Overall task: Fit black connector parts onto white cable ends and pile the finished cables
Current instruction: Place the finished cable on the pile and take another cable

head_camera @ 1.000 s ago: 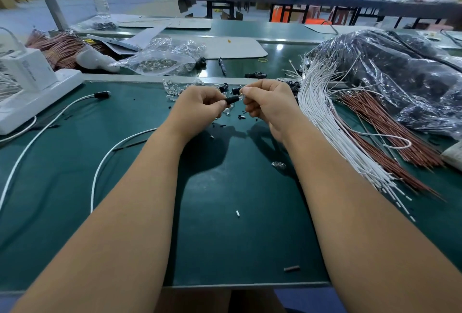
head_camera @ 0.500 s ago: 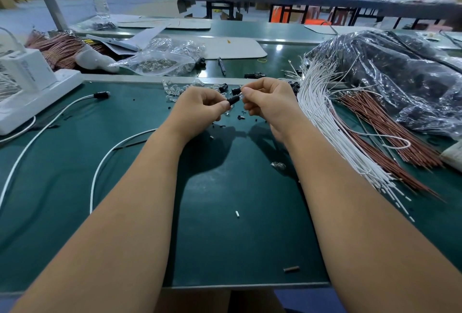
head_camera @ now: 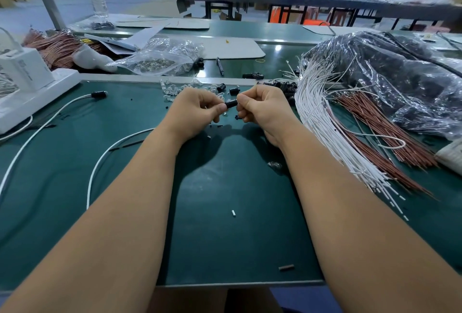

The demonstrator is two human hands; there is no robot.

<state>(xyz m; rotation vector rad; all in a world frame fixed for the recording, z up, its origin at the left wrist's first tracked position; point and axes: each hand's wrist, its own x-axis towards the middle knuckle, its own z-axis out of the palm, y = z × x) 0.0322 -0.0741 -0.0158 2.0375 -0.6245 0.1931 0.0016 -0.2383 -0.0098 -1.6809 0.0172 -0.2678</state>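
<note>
Both hands meet above the middle of the green mat. My left hand (head_camera: 197, 110) and my right hand (head_camera: 262, 105) each pinch one end of a small black connector part (head_camera: 231, 103) between their fingertips. A white cable (head_camera: 105, 155) runs from under my left wrist in a curve down the mat to the left. Another white cable with a black connector (head_camera: 98, 94) fitted on its end lies at the far left. A bundle of bare white cables (head_camera: 322, 122) fans out right of my right hand. Loose black connector parts (head_camera: 285, 86) lie behind the hands.
Clear plastic pieces (head_camera: 175, 88) are scattered behind my left hand. Red-brown wires (head_camera: 382, 132) and a dark plastic bag (head_camera: 400, 80) fill the right side. A white box (head_camera: 25, 70) sits at the left edge; a clear bag (head_camera: 160, 60) and a pen (head_camera: 220, 65) lie further back.
The hands have hardly moved. The black part between the fingertips now sits slightly closer between both hands.
</note>
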